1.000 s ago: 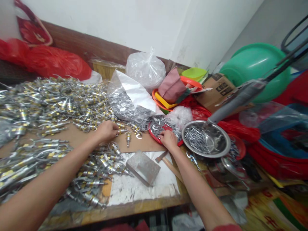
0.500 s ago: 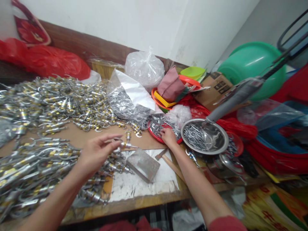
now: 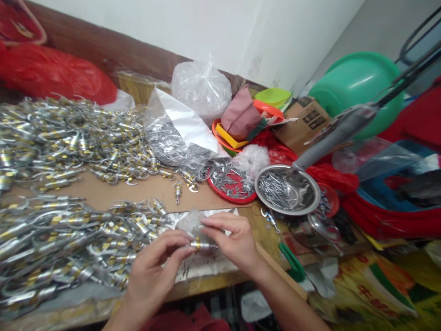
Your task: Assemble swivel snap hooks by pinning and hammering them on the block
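Observation:
My left hand [image 3: 161, 262] pinches a silver metal hook fitting with a yellow band [image 3: 198, 245] by its left end, holding it level. At the fitting's thin right end, my right hand [image 3: 232, 236] has its thumb and fingertips closed together; any small piece between them is too small to make out. Below and behind both hands lies a grey metal block [image 3: 191, 220], partly covered by them. Another such fitting [image 3: 178, 192] lies alone on the brown cardboard [image 3: 151, 193]. Heaps of similar fittings [image 3: 79, 138] spread across the left side.
A red tray [image 3: 237, 200] holds small flat metal pieces. Beside it, a steel bowl [image 3: 312, 202] contains metal pins. A grey-handled tool [image 3: 334, 138] slants over the bowl. Clear bags [image 3: 201, 87] and a green basin [image 3: 354, 92] stand behind.
My right hand has left the red tray and come to the fitting's right end. My left hand has brought the fitting right and down, over the block. The view has shifted slightly.

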{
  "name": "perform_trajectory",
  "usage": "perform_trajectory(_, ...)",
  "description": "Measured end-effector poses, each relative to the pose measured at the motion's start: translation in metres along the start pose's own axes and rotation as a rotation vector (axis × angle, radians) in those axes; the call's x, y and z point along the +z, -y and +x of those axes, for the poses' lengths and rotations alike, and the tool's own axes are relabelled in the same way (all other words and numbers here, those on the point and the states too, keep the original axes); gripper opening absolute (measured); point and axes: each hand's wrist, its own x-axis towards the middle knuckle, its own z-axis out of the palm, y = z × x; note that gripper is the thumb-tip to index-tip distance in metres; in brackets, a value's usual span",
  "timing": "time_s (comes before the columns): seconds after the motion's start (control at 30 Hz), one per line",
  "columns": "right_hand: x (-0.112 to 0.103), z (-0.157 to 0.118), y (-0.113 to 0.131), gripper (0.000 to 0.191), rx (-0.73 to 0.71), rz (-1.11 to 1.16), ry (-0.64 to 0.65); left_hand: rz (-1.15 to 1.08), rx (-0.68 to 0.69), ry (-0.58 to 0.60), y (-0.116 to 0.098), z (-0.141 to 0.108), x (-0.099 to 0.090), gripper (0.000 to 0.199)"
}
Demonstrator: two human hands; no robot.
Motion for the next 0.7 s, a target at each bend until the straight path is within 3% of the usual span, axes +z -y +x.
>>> perform_trajectory(0.23, 0.004, -0.010, 0.007, 0.019, 0.059, 0.086, 0.035, 0.024, -0.009, -0.024, 0.001, -0.006, 0.001, 0.015)
perform_trajectory(0.5, 0.008, -0.013, 0.013, 0.019, 0.031, 0.123, 0.027, -0.204, -0.141, -0.044, -0.004, -0.005, 0.006, 0.038)
perform_trajectory(0.63, 0.010, -0.015, 0.013, 0.022, 0.065, 0.176, 0.003, -0.140, -0.170, -0.003, -0.004, -0.004, 0.003, 0.042)
perform_trajectory(0.7, 0.011, -0.017, 0.011, 0.023, 0.114, 0.199, -0.013, -0.046, -0.119, -0.008, -0.004, -0.003, 0.001, 0.042)
